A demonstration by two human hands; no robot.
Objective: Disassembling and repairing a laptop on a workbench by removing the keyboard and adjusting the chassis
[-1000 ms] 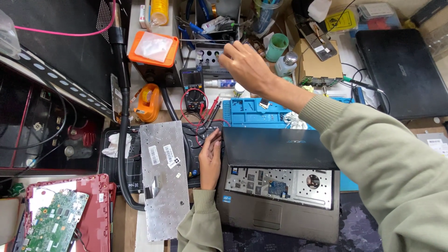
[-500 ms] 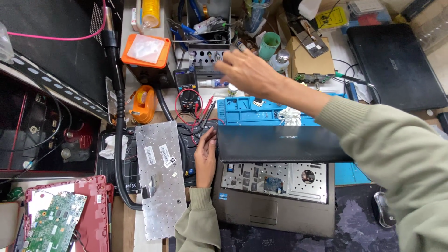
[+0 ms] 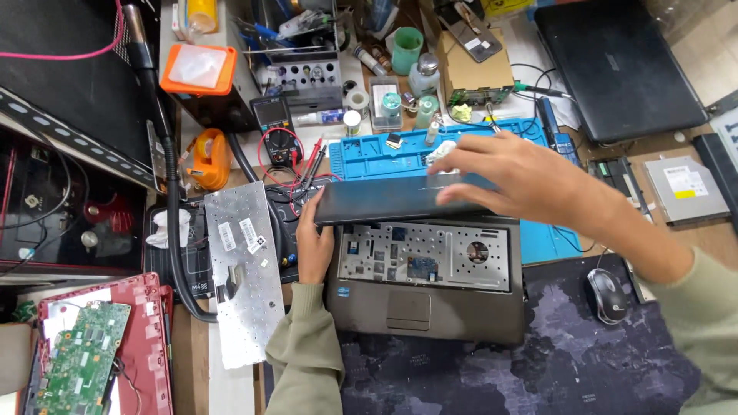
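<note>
While the laptop lid [image 3: 400, 198] hides the rear of the grey laptop base [image 3: 427, 288], its keyboardless deck shows metal plate and board. Left hand [image 3: 314, 247] grips the lid's left corner; right hand [image 3: 516, 178] lies on its top edge, fingers curled, grip uncertain. Half a second earlier the right hand was farther back, over the blue mat [image 3: 453, 150]. Detached keyboard [image 3: 242, 269] lies underside-up, left.

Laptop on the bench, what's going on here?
A person has an opened laptop in front of them, keyboard out and the bay's metal plate exposed. The left hand steadies its left edge by the hinge; the right hand rests on the half-closed lid. The removed keyboard lies face down to the left.
</note>
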